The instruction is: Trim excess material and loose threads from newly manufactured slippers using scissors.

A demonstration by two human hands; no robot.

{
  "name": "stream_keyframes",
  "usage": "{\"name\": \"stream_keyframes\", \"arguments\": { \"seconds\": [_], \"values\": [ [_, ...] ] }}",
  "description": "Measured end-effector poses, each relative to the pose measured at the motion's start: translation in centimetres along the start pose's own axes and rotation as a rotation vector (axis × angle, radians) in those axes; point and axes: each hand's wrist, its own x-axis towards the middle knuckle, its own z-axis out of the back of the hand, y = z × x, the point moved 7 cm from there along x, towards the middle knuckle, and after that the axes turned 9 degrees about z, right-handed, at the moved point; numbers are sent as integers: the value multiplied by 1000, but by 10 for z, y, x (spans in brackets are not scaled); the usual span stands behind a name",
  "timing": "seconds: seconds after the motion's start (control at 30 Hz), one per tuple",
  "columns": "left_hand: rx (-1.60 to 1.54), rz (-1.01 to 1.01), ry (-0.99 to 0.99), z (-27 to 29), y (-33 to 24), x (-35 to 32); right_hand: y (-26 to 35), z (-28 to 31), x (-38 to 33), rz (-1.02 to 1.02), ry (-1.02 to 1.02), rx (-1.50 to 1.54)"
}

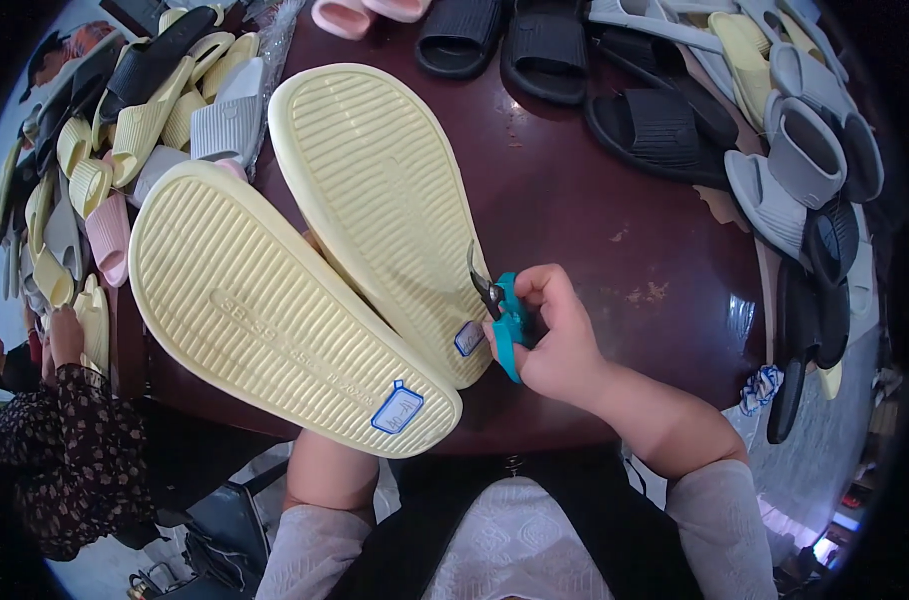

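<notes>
Everywhere, loose slippers (795, 150) ring the yellow soles (375, 190).

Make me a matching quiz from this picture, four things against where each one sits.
Things:
1 snips
2 yellow soles
3 black slides
4 grey slides

Places:
A far edge of the table
B right hand
C right-hand pile
D middle, ribbed side up

Pairs: 1-B, 2-D, 3-A, 4-C
</notes>
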Motion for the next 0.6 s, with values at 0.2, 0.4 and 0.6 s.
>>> {"name": "stream_keyframes", "arguments": {
  "seconds": [0.2,0.4,0.6],
  "values": [
    [-44,1,-7,5,-8,-5,-1,0,2,-39,-13,94],
    [-97,32,18,8,-2,-6,-7,-2,3,-36,-6,118],
    [-139,37,33,14,-6,-3,2,-3,2,-98,102,86]
  ]
}}
